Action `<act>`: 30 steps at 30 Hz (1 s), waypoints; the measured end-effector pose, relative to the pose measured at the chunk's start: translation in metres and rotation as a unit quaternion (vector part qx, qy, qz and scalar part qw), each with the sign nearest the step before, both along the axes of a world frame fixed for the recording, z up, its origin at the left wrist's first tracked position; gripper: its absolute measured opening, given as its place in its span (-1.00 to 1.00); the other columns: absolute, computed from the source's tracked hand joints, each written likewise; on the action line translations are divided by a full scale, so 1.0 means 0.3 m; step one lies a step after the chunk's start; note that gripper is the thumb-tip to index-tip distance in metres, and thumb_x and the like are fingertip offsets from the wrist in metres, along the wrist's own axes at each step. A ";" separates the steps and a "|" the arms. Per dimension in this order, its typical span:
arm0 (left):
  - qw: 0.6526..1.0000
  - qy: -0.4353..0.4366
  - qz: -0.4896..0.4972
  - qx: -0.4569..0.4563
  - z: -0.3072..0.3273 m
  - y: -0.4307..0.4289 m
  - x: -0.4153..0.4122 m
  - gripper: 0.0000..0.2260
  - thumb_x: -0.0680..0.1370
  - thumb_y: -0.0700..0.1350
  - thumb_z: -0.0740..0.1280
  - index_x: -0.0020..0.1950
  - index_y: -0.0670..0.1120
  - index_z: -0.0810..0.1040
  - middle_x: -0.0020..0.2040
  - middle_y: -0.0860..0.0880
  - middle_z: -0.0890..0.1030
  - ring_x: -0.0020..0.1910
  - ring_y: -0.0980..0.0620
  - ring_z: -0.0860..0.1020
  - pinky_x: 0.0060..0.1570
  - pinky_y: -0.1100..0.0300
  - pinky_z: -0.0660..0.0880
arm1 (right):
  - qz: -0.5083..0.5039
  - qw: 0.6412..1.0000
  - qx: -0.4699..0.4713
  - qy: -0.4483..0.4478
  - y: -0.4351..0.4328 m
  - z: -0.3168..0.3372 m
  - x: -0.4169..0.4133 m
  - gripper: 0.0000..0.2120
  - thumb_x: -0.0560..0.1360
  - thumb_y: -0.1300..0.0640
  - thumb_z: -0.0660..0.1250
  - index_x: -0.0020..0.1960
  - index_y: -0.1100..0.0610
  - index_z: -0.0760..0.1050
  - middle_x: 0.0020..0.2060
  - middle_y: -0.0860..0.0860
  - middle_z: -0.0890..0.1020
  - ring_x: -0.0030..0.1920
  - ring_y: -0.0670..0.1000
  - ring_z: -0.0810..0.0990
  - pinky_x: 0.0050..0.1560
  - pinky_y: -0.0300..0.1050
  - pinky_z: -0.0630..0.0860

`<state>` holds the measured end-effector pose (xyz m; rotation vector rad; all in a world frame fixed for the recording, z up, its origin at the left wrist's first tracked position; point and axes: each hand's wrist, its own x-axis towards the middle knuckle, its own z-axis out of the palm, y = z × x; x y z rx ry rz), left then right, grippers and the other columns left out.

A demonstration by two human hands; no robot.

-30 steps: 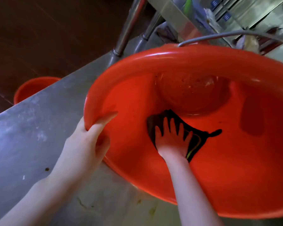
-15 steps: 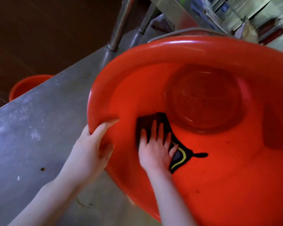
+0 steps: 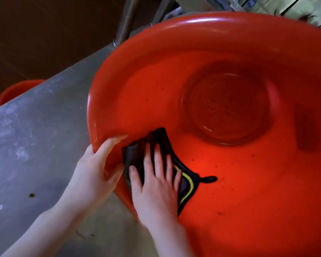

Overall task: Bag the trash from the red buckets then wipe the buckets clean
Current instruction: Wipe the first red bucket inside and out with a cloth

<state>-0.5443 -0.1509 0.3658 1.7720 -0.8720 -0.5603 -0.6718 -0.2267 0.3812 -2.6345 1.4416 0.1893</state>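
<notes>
Wiping the tilted bucket's near inner wall.

The right hand [image 3: 156, 190] lies flat, fingers straight and spread, pressing the cloth [image 3: 186, 183] against the wall just inside the rim, with the cloth under and ahead of them. Just beside it, the left hand [image 3: 93, 175] curls its fingers round the rim of the bucket [image 3: 211, 28], steadying it on the bench [image 3: 35, 136]. The speckled base lies ahead and to the right, nearer the right hand, and is probably next.

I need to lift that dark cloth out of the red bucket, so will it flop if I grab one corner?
Likely floppy: the dark cloth bunches and folds beside the right hand pressing it. Probably light and thin: it follows the curved wall of the red bucket.
</notes>
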 end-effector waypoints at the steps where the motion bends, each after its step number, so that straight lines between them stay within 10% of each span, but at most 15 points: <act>1: 1.000 -0.004 0.000 0.001 0.000 -0.001 0.001 -0.35 0.42 -0.30 0.46 0.36 0.25 0.39 0.11 0.03 0.47 -0.06 0.04 0.52 -0.06 0.15 0.48 | -0.007 1.000 0.001 0.011 -0.011 -0.001 -0.001 -0.33 0.48 -0.40 -0.26 0.54 -0.24 -0.23 0.57 -0.19 -0.12 0.57 0.04 -0.04 0.49 0.25 -0.08; 7: 1.000 -0.022 -0.016 0.001 0.002 0.008 0.003 -0.35 0.45 -0.20 0.46 0.40 0.30 0.35 0.09 0.08 0.45 -0.20 0.16 0.52 -0.15 0.21 0.49 | -0.222 0.965 -0.004 0.141 -0.394 0.030 -0.040 -0.35 0.59 -0.32 -0.14 0.59 -0.07 -0.17 0.59 -0.01 -0.08 0.57 0.16 -0.11 0.49 0.27 -0.21; 12: 1.000 -0.023 0.003 -0.011 0.015 -0.031 -0.043 -0.39 0.46 -0.25 0.45 0.38 0.24 0.40 0.05 0.05 0.42 -0.21 0.12 0.46 -0.13 0.19 0.45 | -0.208 0.963 0.023 0.170 -0.478 0.049 -0.067 -0.37 0.60 -0.28 -0.14 0.59 -0.08 -0.19 0.59 -0.03 -0.11 0.57 0.17 -0.14 0.48 0.31 -0.26; 21: 1.000 -0.019 0.012 0.008 0.004 -0.035 -0.034 -0.38 0.43 -0.31 0.44 0.36 0.21 0.41 0.08 -0.01 0.47 -0.09 -0.03 0.53 -0.12 0.13 0.48 | -0.012 0.999 0.024 0.040 -0.032 0.010 -0.037 -0.28 0.44 -0.45 -0.29 0.53 -0.22 -0.31 0.56 -0.18 -0.22 0.56 0.03 -0.20 0.49 0.25 -0.21; 30: 0.999 -0.026 -0.031 0.024 0.015 -0.018 -0.011 -0.37 0.49 -0.19 0.44 0.34 0.40 0.32 0.03 0.20 0.41 -0.16 0.23 0.52 -0.20 0.49 0.43 | -0.242 0.969 0.031 -0.029 -0.379 -0.034 0.124 -0.38 0.59 -0.32 -0.14 0.57 -0.15 -0.14 0.59 -0.07 -0.06 0.57 0.13 -0.08 0.47 0.34 -0.18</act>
